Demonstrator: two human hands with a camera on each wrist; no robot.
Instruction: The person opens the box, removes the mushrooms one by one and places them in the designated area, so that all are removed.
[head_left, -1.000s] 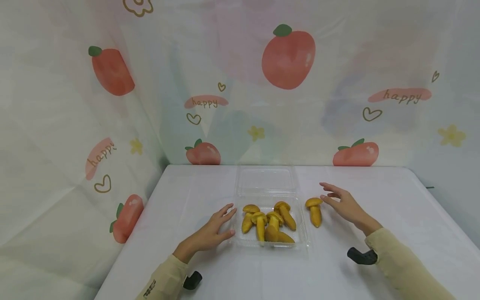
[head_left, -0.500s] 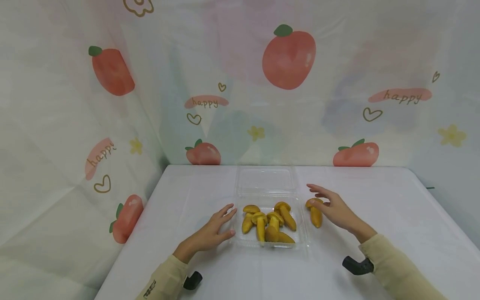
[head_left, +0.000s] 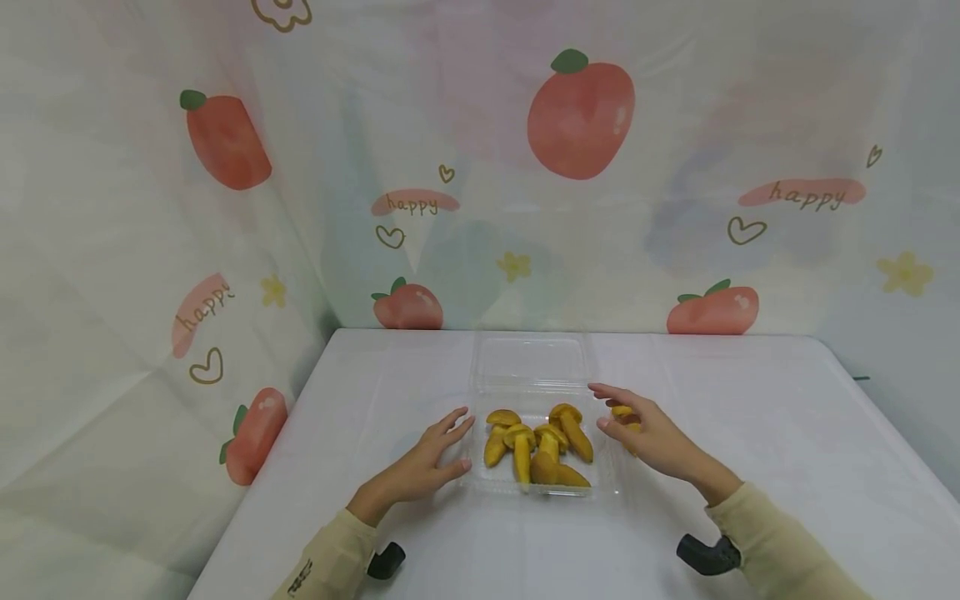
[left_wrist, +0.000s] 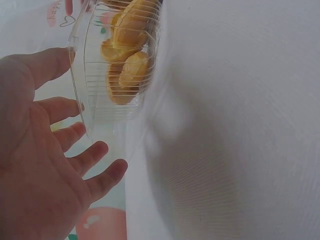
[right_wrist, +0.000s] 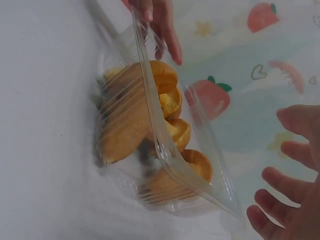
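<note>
A clear plastic box [head_left: 480, 479] sits on the white table with its lid [head_left: 532, 360] folded back. Inside lie several yellow-brown mushrooms [head_left: 521, 454]. My left hand [head_left: 416, 471] is at the box's left edge, fingers spread; in the left wrist view its thumb and fingertips reach the clear rim [left_wrist: 77, 95]. My right hand [head_left: 660, 442] hovers by the right edge, fingers extended and thumb apart. It partly hides one loose mushroom [head_left: 622, 412] outside the box. In the right wrist view nothing is between the right hand's fingers [right_wrist: 285, 185].
The white table [head_left: 390, 375] meets a patterned cloth backdrop [head_left: 480, 233] at the back, with another cloth wall [head_left: 112, 333] on the left. A black wrist mount [head_left: 708, 554] hangs under the right sleeve, and another [head_left: 386, 561] under the left.
My right hand has moved left and slightly nearer, from beside the loose mushroom to between it and the box, now covering much of it. The left hand and box stay put.
</note>
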